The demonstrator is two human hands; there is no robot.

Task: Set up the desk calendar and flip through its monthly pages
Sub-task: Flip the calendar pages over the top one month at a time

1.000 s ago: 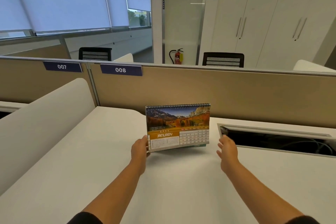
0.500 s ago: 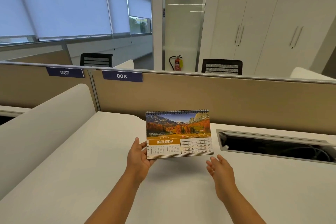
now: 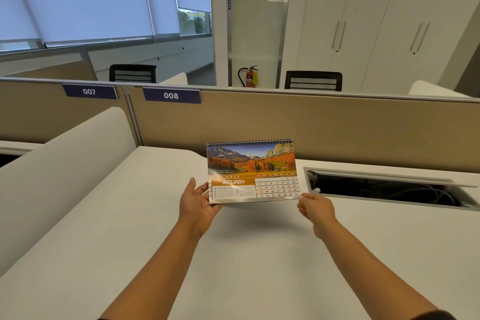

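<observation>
A spiral-bound desk calendar (image 3: 253, 171) shows its January page with an autumn mountain photo. It is held upright a little above the white desk (image 3: 246, 262), facing me. My left hand (image 3: 198, 205) grips its lower left corner, thumb on the front. My right hand (image 3: 316, 208) pinches the lower right corner with the fingertips.
An open cable tray slot (image 3: 389, 188) with wires lies in the desk to the right of the calendar. A beige partition (image 3: 311, 127) with labels 007 and 008 runs behind. A white rounded divider (image 3: 59, 163) rises on the left.
The calendar has been lifted off the desk and drawn nearer to me. My right hand, open and apart from it before, has closed onto its lower right corner.
</observation>
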